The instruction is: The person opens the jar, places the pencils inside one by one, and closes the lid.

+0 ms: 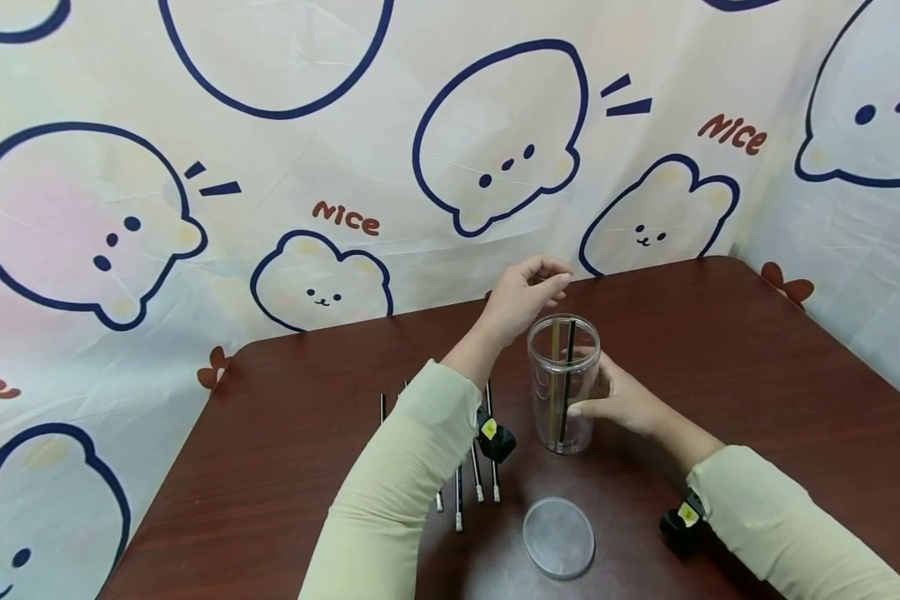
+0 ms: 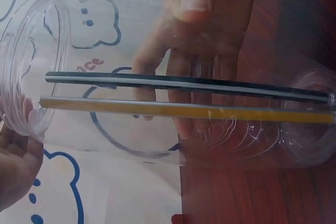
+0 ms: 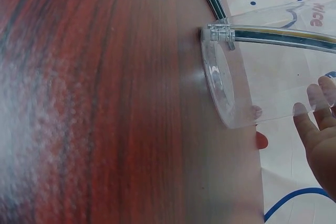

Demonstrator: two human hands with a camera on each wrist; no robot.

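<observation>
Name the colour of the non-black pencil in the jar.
Yellow pencil, clearest in the left wrist view.

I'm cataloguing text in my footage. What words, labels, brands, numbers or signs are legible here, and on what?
"Nice": backdrop, left of centre, head view.
"Nice": backdrop, upper right, head view.
"ce": backdrop, left edge, head view, cut off.
"ice": backdrop, through the jar, left wrist view; start unclear.
"Nice": backdrop, upper right, right wrist view.
Yellow tags on the wrist cameras: any marks are too small to read.
No brands or numbers legible.
</observation>
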